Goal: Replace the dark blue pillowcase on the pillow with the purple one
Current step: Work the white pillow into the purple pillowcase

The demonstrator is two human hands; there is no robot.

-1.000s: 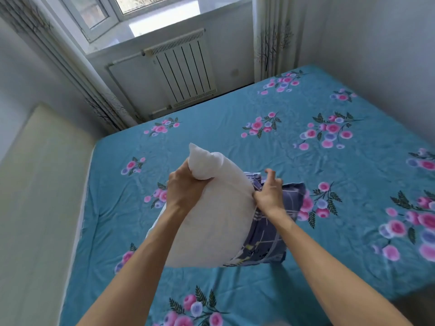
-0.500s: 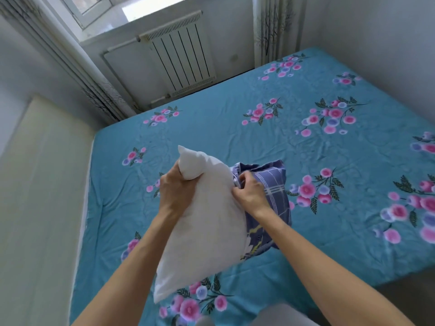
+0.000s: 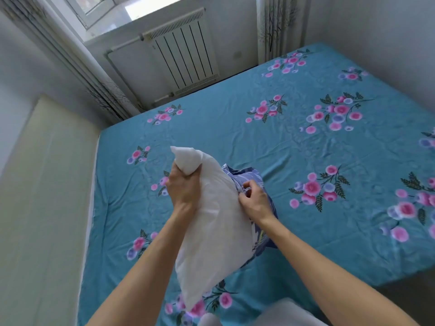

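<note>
Nearest the camera, both bare forearms reach out over the bed's near edge. The left hand [image 3: 184,188] has its fingers wrapped tight round the top corner of the white pillow [image 3: 211,231], squeezing it into a little peak that pokes up above the fist. The pillow hangs down from that grip, its bottom corner hanging low over the bed sheet [image 3: 235,142]. On the pillow's right side, the right hand [image 3: 255,200] pinches a bunched edge of the dark blue pillowcase [image 3: 247,180] (bluish purple with pale lines, honestly). The case is scrunched up behind and beside the pillow, with most of the pillow already bare.

Past that is the teal sheet with pink flower clusters, a bit wrinkled. On the left runs a cream panel [image 3: 42,196]. At the far end stand a white radiator [image 3: 186,57] under the window [image 3: 101,5] and curtains [image 3: 280,24] either side.
</note>
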